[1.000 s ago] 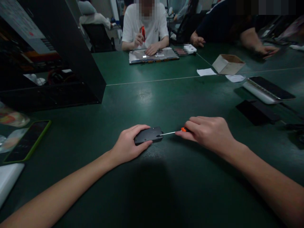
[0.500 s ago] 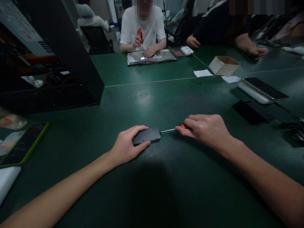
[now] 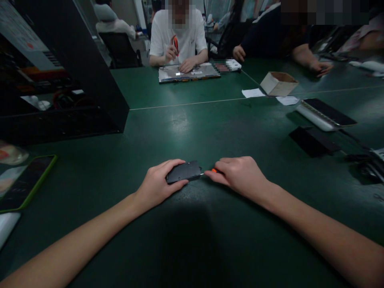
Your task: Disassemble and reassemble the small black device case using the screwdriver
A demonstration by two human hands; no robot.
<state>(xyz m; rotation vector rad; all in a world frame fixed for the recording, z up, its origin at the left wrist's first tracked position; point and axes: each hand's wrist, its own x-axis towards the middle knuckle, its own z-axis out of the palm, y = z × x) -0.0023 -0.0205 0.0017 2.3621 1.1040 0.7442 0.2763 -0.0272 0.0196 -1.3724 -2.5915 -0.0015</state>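
On the green tabletop lies a small flat black box [image 3: 186, 171], its casing marked with small dots like screw holes. My left hand [image 3: 156, 180] is closed round its left end, thumb along the near side and fingers over the far side. My right hand [image 3: 237, 172] grips a screwdriver [image 3: 214, 171] with an orange part on its handle; most of the handle is hidden in the fist. Its thin metal shaft points left, and the tip meets the box's right end near the close corner. Whether the tip is inside a gap I cannot tell.
A black shelf unit [image 3: 114, 100] stands at the left, with a green-edged phone [image 3: 30, 182] nearby. At the right are an open carton [image 3: 279, 84], a white device [image 3: 325, 114], a black block [image 3: 313, 141] and cables [image 3: 367, 168]. Across the table a person [image 3: 180, 44] uses a red screwdriver on a panel.
My right hand has moved left and slightly nearer to me. Less of the screwdriver shaft shows, and its tip has shifted toward the box's near corner. My left hand keeps its hold.
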